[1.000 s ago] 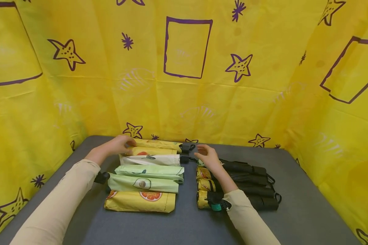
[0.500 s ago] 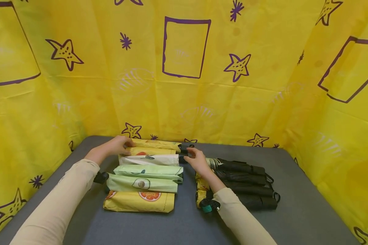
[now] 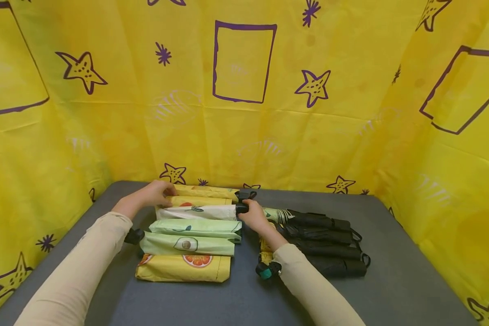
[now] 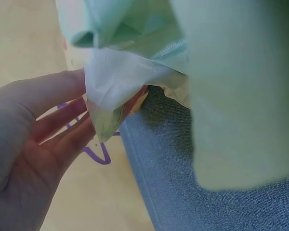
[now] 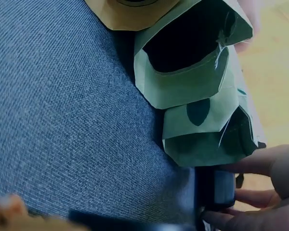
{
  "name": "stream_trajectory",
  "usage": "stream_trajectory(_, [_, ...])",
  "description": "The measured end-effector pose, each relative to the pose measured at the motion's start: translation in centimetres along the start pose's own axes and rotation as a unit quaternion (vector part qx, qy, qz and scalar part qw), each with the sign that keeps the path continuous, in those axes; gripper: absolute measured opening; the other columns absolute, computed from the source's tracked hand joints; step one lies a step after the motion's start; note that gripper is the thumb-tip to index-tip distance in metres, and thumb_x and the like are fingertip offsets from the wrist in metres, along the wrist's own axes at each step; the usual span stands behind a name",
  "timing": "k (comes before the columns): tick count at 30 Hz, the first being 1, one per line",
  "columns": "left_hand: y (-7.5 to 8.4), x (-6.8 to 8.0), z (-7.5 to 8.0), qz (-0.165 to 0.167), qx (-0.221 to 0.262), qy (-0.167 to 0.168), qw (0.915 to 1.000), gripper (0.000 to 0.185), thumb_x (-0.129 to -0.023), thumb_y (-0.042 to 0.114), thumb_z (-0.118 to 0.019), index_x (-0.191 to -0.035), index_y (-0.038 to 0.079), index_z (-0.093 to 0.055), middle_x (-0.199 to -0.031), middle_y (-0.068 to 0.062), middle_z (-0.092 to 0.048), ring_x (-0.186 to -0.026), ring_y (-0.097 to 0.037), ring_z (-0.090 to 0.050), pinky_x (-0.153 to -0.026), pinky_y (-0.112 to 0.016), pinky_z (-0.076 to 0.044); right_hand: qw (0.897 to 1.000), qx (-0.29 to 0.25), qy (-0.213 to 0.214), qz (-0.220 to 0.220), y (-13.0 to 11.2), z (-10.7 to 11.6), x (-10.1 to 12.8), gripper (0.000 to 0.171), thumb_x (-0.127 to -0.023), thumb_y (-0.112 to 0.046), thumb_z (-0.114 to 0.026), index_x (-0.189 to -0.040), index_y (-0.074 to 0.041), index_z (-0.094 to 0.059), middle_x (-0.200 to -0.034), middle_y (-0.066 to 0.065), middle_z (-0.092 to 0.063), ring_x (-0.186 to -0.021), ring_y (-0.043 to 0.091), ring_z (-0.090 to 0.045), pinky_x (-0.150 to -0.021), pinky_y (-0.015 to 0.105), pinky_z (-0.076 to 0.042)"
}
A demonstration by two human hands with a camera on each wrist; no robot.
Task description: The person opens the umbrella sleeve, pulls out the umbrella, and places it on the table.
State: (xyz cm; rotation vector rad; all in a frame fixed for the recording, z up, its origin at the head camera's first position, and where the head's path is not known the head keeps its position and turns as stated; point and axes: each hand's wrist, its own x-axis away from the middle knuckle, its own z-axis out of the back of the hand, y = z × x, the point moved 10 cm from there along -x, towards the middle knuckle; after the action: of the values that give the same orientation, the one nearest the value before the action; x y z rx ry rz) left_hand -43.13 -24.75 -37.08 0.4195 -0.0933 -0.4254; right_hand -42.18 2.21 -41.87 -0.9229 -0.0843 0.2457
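Head view: the black plastic handle [image 3: 242, 208] of a white sleeved folding umbrella [image 3: 196, 212] is gripped by the right hand [image 3: 253, 217] while its far end is touched by the loosely curled left hand [image 3: 152, 194], so neighbouring sleeved umbrellas [image 3: 195, 229] just beside both hands could be dragged askew.

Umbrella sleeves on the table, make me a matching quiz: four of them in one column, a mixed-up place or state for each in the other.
1. avocado sleeve
2. orange-slice sleeve
3. white sleeve
4. black umbrellas

A. nearest the camera in the left stack
B. its black handle held by the right hand
C. piled on the right side
D. just behind the orange-slice one

Pairs: 1-D, 2-A, 3-B, 4-C
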Motion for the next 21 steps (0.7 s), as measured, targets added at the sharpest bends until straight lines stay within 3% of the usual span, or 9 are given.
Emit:
stream_trajectory(7, [0.1,-0.2,-0.2,0.001,-0.003,-0.001,1.0000,0.030,-0.084,0.007,-0.074,-0.111,-0.004,-0.067,-0.108,-0.021,-0.069,-0.103,-0.039,-0.063,-0.089,-0.052,-0.053,0.998,0.055,0.026,0.012,-0.3,0.4,-0.2,0.051,-0.084,0.007,-0.067,-0.133,0.009,-0.052,-0.128,0.028,-0.058,-0.109,0.039,-0.061,-0.083,0.043,-0.055])
stream_trajectory(13, [0.0,-0.1,-0.1,-0.007,-0.003,-0.001,1.0000,0.029,-0.082,0.007,-0.075,-0.109,-0.003,-0.069,-0.106,-0.020,-0.070,-0.099,-0.036,-0.065,-0.086,-0.048,-0.054,0.998,0.038,0.041,0.017,-0.4,0.9,0.0,0.035,-0.083,0.001,-0.073,-0.117,0.006,-0.065,-0.113,0.022,-0.067,-0.098,0.034,-0.065,-0.078,0.039,-0.058])
stream_trajectory(21, [0.5,-0.3,0.2,-0.021,0.002,-0.027,0.9994,0.026,-0.079,0.004,-0.077,-0.103,-0.003,-0.070,-0.099,-0.018,-0.070,-0.090,-0.031,-0.065,-0.078,-0.042,-0.055,0.998,0.028,0.052,0.018,-0.4,1.4,0.2,0.030,-0.082,-0.001,-0.076,-0.111,0.003,-0.070,-0.106,0.020,-0.070,-0.092,0.031,-0.066,-0.076,0.038,-0.057])
